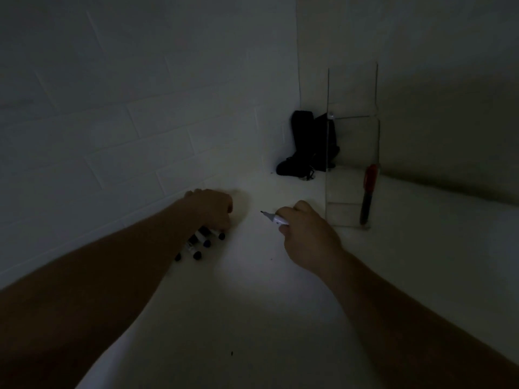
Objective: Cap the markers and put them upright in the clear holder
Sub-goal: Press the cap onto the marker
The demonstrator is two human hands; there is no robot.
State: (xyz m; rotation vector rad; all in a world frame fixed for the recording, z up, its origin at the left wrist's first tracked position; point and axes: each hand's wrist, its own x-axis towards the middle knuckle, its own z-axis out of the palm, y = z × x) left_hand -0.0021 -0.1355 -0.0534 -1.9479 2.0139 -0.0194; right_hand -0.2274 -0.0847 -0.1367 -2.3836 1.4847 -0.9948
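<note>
A dim indoor corner is shown, of a plain room whose kind cannot be told for certain, though an office or study nook is suggested. To the left of the left hand (212,206) and beyond it a painted brick wall (112,130) is seen, met by a smooth wall (435,80) far beyond the right hand (306,234). A pale worktop (252,304) is spread under both hands, and stationery is laid on it: markers (196,242) beneath the left hand, a clear holder (351,164) just right of the right hand, and a dark object (309,144) in the corner beyond.
</note>
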